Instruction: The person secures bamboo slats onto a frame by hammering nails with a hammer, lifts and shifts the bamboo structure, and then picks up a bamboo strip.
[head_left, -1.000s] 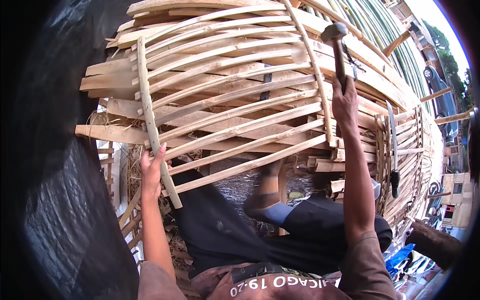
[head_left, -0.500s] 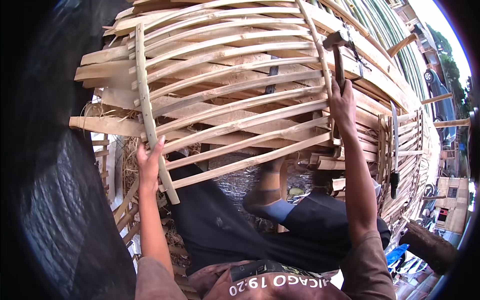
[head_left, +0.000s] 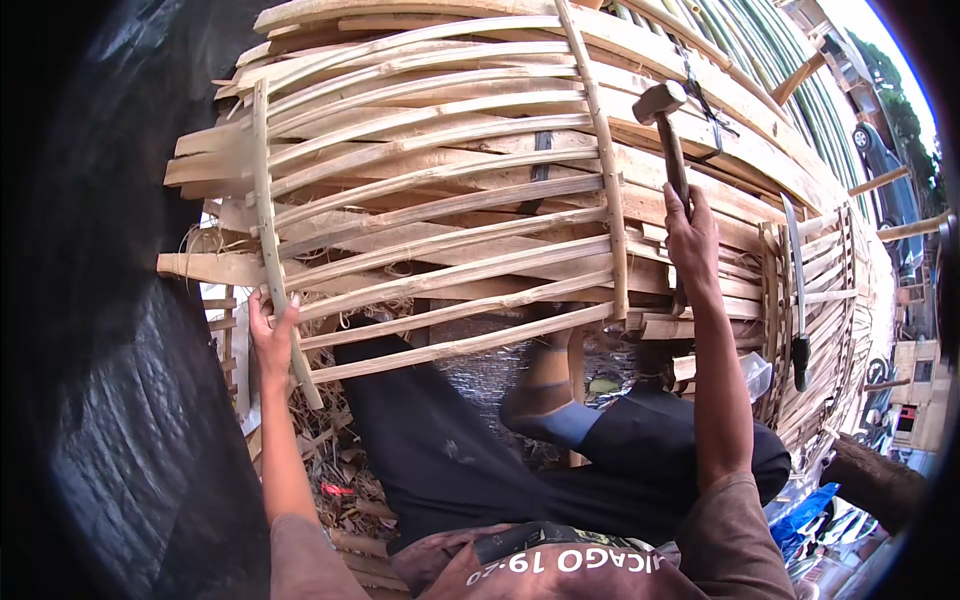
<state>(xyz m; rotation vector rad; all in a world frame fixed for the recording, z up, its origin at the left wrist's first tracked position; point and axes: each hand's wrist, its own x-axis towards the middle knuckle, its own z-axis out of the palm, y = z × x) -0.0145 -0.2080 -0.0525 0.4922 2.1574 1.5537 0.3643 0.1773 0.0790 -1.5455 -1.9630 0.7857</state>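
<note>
A slatted wooden panel lies across my lap area, its several thin slats joining a left rail (head_left: 262,180) and a right rail (head_left: 606,160). Fingers of my left hand (head_left: 272,338) wrap around the lower part of the left rail. My right hand (head_left: 692,240) grips a hammer (head_left: 672,150) by its handle, just right of the right rail and apart from it. The hammer's head points up and away from me. Beneath the panel are stacked rough wooden boards (head_left: 215,268).
A long blade with a dark handle (head_left: 800,350) rests at the right, beside another slatted wooden piece (head_left: 825,270). Long poles (head_left: 730,45) lie at the upper right. Dark plastic sheeting (head_left: 130,400) hangs at the left. Wood shavings (head_left: 350,490) litter the ground.
The panel has shifted left along with my left hand, so its right rail now stands farther from the hammer. The hammer's head has tilted left and lowered slightly; my right hand keeps its grip.
</note>
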